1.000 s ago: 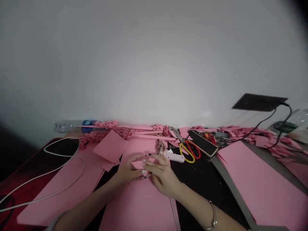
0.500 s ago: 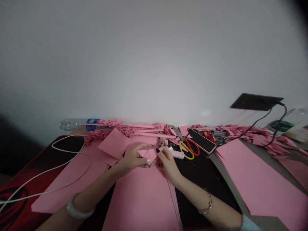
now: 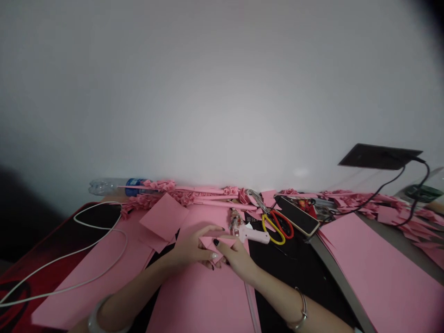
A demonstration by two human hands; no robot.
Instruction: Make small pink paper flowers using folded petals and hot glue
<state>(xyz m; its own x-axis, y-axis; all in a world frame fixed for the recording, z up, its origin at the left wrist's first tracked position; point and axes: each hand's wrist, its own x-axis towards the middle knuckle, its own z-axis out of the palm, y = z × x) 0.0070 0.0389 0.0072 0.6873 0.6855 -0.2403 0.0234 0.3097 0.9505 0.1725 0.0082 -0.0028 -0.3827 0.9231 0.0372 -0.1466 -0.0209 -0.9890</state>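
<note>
Paper piece point(image 3: 207, 242), one, folded pink, pinched between my two hands
My left hand point(image 3: 187, 248) grips it from nine o'clock, my right hand point(image 3: 242, 263) from four, its thumb lying across; one pair of scissors point(image 3: 266, 214) and one phone point(image 3: 300, 217) lie at two o'clock, one bottle point(image 3: 109, 186) at ten; I cannot read its blue label point(image 3: 133, 183), nor the pale characters point(image 3: 254, 219) on the black surface point(image 3: 301, 273), also at two
</note>
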